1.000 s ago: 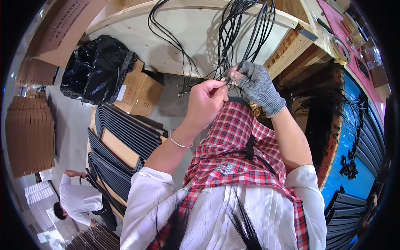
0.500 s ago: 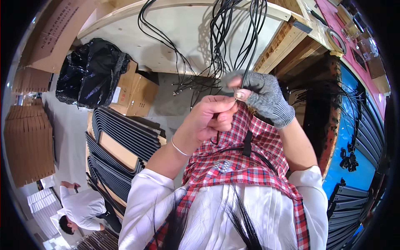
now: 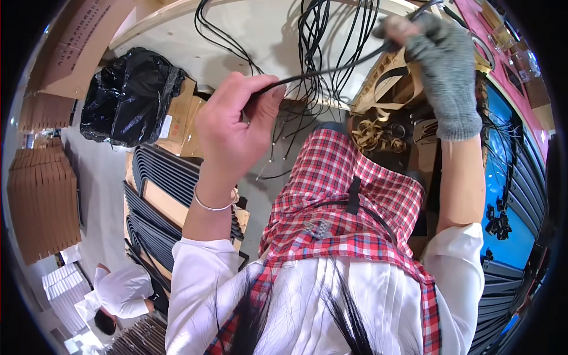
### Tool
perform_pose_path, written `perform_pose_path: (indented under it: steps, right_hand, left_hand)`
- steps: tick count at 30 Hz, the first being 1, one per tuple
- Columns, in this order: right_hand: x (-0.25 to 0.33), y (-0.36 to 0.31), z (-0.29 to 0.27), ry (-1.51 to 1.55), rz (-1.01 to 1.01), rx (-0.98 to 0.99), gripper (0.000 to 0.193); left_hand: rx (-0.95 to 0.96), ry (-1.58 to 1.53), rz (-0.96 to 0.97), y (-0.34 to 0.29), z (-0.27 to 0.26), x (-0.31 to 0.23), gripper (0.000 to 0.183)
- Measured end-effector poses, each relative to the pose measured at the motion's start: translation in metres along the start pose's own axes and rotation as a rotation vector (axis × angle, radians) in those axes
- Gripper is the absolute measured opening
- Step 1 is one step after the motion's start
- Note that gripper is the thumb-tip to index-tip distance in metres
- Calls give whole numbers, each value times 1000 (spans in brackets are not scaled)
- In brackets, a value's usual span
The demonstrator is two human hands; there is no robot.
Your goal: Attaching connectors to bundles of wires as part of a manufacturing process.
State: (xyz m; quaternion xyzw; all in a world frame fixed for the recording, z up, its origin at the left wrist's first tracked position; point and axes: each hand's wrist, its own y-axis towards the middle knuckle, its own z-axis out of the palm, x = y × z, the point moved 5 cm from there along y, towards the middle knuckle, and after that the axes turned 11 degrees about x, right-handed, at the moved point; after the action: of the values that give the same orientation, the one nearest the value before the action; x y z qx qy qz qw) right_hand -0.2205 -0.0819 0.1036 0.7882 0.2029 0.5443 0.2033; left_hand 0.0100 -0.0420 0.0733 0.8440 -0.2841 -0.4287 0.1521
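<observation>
A black cable stretches between my two hands in front of the pale wooden board. My bare left hand pinches it between thumb and fingers; a tail with a small tip seems to hang below that hand. Higher and to the right, my right hand, in a grey fingerless glove, is closed on the cable too, its fingertips smeared by motion. Behind the cable, a bundle of black cables hangs over the board, with thin tipped ends dangling at its lower edge.
Black plastic-wrapped goods and cardboard boxes stand at left, above stacked dark frames. Curled tan strips lie beneath the bench at right. A blue surface holds dark metal parts. A person in white is at lower left.
My hands have moved apart from being together at the middle: the left went left and up, the right went right and up. The cable is now drawn out between them.
</observation>
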Motion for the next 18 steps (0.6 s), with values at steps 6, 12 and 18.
perform_pose_path:
  steps: [6, 12, 18]
  right_hand:
    - [-53, -55, 72, -143, 466, 569, 27]
    - [-72, -75, 79, 0, 710, 584, 36]
    - [-63, -63, 73, -103, 632, 559, 30]
  left_hand:
    - [367, -492, -413, -44, 103, 31, 17]
    - [237, -217, -177, -47, 107, 28, 10]
    - [229, -719, -491, -42, 112, 31, 12]
